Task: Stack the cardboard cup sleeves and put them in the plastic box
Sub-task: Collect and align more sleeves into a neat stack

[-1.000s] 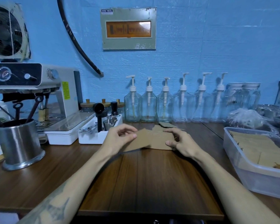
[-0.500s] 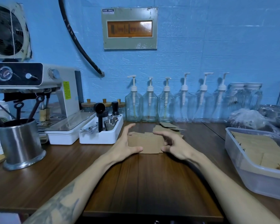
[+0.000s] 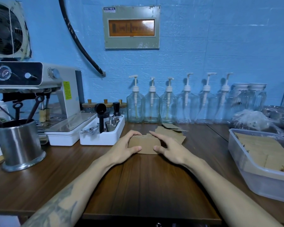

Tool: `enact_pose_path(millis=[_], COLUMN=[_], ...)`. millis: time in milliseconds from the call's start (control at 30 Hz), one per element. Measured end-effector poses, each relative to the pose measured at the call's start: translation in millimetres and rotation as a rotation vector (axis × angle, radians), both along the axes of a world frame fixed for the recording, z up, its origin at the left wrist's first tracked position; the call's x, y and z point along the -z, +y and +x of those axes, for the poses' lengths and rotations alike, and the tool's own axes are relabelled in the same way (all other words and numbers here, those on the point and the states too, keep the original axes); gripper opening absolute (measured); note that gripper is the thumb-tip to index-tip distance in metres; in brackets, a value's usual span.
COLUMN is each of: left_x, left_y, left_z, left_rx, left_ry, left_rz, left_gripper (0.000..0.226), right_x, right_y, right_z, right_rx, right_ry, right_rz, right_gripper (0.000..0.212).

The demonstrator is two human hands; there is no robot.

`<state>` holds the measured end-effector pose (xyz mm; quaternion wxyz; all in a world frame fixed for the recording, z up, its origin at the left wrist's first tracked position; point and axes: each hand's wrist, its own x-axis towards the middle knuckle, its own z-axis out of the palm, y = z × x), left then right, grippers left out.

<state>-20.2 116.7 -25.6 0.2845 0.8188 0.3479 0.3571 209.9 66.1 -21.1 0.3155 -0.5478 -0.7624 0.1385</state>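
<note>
One stack of cardboard sleeves, mid-bench, held in the grip of two hands: left hand and right hand, fingers curled round its ends. Loose sleeves behind, count unclear. One plastic box, right, holding sleeves. Six pump bottles.

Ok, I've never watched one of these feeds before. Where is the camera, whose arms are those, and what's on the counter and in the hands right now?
There is no machine here. The camera sits on a person's head and looks forward and down, so the two bare arms coming up from the bottom edge are that person's own. The left hand and right hand grip a small stack of cardboard cup sleeves from either side, on the wooden counter. More loose sleeves lie just behind it. On the right stands the plastic box, already partly filled with sleeves. On the left are an espresso machine, a steel tool pot and a white tray; pump bottles line the blue wall.
</note>
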Motion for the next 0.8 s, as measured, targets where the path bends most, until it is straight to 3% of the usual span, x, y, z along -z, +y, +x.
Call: enact_pose_path(millis=[200,400,567,800], left_x=[0,0,-1,0], left_y=[8,18,17,17], left_z=[-11,-27,-31,-35], left_rx=[-0.061,-0.229,-0.236,-0.239], left_ry=[-0.026,0.005,0.033,0.051], left_rz=[-0.015,0.01,0.058,0.092], left_gripper=[0.036,0.037,0.042,0.049], right_x=[-4,0,-3,0], right_y=[-1,6,8,18], right_z=[15,46,43,33], right_rx=[0.112,0.319,0.309,0.29], right_ry=[0.03,-0.253,-0.408,-0.429], right_rz=[0.078,0.092,0.091,0.038], right_gripper=[0.05,0.046,0.051,0.047])
